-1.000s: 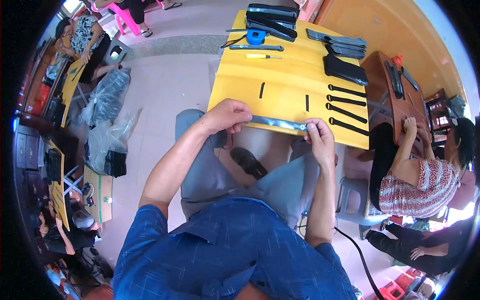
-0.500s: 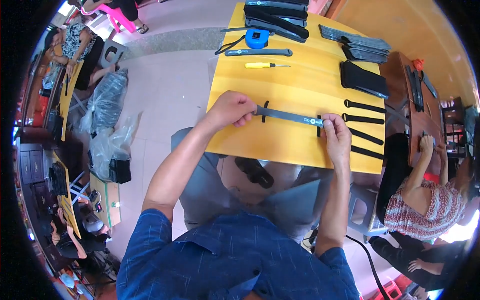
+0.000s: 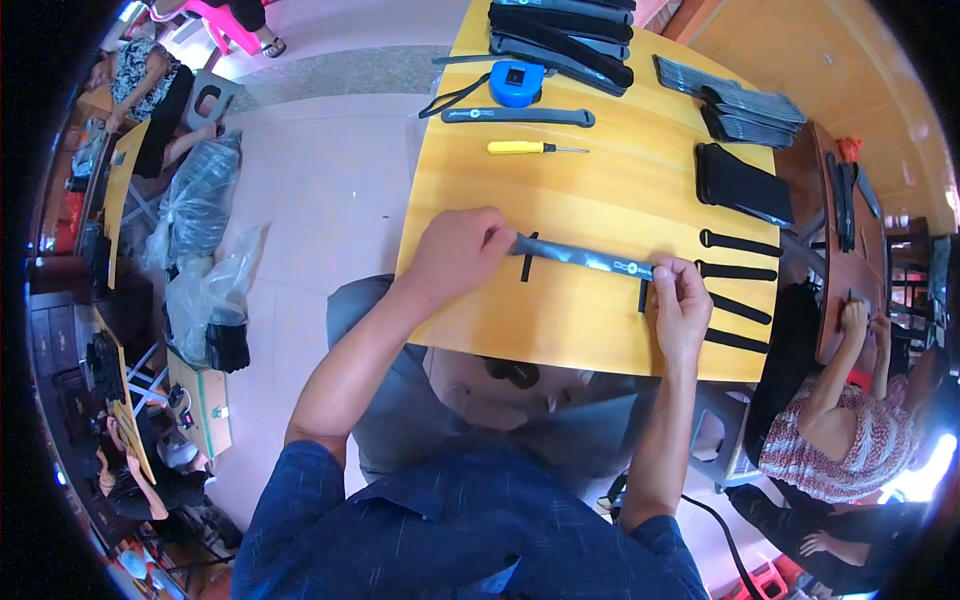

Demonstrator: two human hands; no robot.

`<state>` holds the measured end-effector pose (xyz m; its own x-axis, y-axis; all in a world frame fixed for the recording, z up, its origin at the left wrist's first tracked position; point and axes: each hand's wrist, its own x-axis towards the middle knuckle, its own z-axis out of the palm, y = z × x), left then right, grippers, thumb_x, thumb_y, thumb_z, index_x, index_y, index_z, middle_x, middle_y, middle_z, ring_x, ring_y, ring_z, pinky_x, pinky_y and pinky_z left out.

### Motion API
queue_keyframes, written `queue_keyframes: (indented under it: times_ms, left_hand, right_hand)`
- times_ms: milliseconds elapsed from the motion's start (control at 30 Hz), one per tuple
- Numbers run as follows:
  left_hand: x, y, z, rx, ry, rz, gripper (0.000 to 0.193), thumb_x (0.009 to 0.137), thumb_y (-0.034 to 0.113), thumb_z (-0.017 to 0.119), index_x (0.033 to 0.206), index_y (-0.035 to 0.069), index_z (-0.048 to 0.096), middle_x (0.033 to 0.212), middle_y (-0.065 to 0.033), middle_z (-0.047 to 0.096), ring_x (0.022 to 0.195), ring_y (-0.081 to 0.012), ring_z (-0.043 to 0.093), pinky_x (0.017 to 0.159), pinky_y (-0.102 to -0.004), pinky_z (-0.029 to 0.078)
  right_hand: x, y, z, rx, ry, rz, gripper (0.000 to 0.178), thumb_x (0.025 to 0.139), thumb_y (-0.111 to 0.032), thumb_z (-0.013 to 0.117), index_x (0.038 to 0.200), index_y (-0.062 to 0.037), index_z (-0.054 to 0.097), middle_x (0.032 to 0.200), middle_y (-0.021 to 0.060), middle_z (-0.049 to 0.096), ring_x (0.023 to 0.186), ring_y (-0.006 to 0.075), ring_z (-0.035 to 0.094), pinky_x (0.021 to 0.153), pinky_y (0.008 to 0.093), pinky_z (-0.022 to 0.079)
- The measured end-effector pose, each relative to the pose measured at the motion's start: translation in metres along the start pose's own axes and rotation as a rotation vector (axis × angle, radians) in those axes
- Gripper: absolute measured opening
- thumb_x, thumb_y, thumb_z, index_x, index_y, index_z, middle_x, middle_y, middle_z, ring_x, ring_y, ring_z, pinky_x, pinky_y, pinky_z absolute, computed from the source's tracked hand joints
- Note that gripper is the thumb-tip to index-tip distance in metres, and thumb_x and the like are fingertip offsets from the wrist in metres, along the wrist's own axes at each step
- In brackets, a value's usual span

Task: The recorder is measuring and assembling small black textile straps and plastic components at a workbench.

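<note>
A long narrow grey strap [image 3: 585, 256] with a pale printed mark and a glossy surface is stretched between my hands over the yellow table [image 3: 470, 325]. My left hand [image 3: 460, 255] pinches its left end. At the right end, the thumb and fingers of my right hand [image 3: 682, 305] close on it. Under the strap, a short black strip [image 3: 527, 268] lies near my left fingers and another black strip [image 3: 642, 295] lies beside my right hand. Several black straps [image 3: 740, 272] with looped ends rest in a row just right of my right hand.
Beyond my hands lie a yellow screwdriver [image 3: 520, 148], a single grey strap [image 3: 520, 116], a blue tape measure [image 3: 516, 82] and stacked straps [image 3: 560, 45]. Far right are grey packs [image 3: 750, 110] and a black bundle [image 3: 740, 183]. A person [image 3: 840, 420] works at the right.
The view has shifted slightly, so the table sits a little lower. The strap now looks more tilted and wavier, with both hands still on its ends.
</note>
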<state>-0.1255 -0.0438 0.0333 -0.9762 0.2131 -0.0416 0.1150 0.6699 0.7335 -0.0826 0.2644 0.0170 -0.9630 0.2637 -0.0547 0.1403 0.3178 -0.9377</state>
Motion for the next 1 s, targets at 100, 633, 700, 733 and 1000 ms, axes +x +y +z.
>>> queue_keyframes:
  times_ms: [100,633,700,733,1000]
  left_hand:
    - [0.002,0.002,0.0,0.001,-0.013,-0.032,0.022,0.093,0.023,0.065,0.084,0.003,0.07,0.077,-0.0167,0.071,0.073,-0.0381,0.069,0.067,-0.0478,0.053]
    - [0.0,0.0,0.005,-0.003,0.035,-0.006,0.018,0.093,0.016,0.069,0.084,0.001,0.069,0.065,-0.0128,0.065,0.056,-0.0236,0.062,0.055,-0.0371,0.047]
    - [0.0,0.001,0.005,0.002,0.037,0.003,0.018,0.093,0.017,0.069,0.084,0.001,0.069,0.065,-0.0129,0.065,0.055,-0.0236,0.062,0.055,-0.037,0.047]
    - [0.0,0.001,0.004,0.007,0.041,0.01,0.019,0.093,0.017,0.069,0.084,0.001,0.069,0.064,-0.013,0.064,0.055,-0.0236,0.062,0.054,-0.0369,0.047]
    - [0.003,0.001,0.005,0.027,0.022,-0.026,0.022,0.092,0.023,0.068,0.082,0.004,0.069,0.072,-0.0162,0.069,0.068,-0.0379,0.069,0.064,-0.0468,0.054]
  right_hand:
    - [-0.001,0.0,-0.001,-0.066,0.01,-0.005,0.01,0.101,-0.011,0.069,0.1,-0.0019,0.071,0.075,-0.0044,0.06,0.066,0.0038,0.05,0.06,0.0216,0.043]
    - [0.002,0.013,0.004,-0.175,0.087,-0.146,0.008,0.097,-0.008,0.071,0.098,-0.0004,0.071,0.082,0.0066,0.065,0.069,0.0133,0.058,0.065,0.0275,0.049]
    - [0.003,0.006,0.004,-0.201,0.089,-0.148,0.008,0.097,-0.008,0.071,0.098,-0.0003,0.071,0.083,0.0073,0.065,0.069,0.014,0.059,0.066,0.0279,0.049]
    - [0.003,0.004,0.004,-0.226,0.088,-0.152,0.008,0.097,-0.008,0.072,0.098,-0.0001,0.071,0.083,0.008,0.066,0.069,0.0147,0.06,0.066,0.0283,0.049]
    - [0.003,0.004,0.007,-0.273,0.114,-0.174,0.009,0.097,-0.009,0.072,0.098,-0.0001,0.072,0.085,0.0107,0.069,0.072,0.0179,0.064,0.069,0.0309,0.052]
